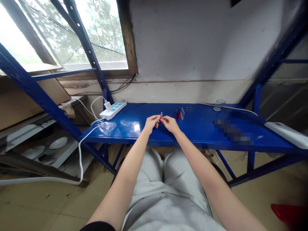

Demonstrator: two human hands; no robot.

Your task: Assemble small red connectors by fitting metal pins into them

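Near edge of the blue surface [125,131]: hard, glossy, reflective. Just inside it, about midway between side edges, left hand [152,123] and right hand [169,124] meet. Grip narrow on both: fingertips pinch a small red piece [160,118], 1 clear stem [161,114] upright above it; join hidden by fingers. Best handled, I judge, with light pressure and both parts on 1 axis; smooth, they may slip. Farther, rightward: red pieces [179,116] beside clear tubes [183,113], glass or plastic unclear. Nearer far edge: row of tiny pieces [190,108]. Toward far right corner: round transparent cup [219,105].
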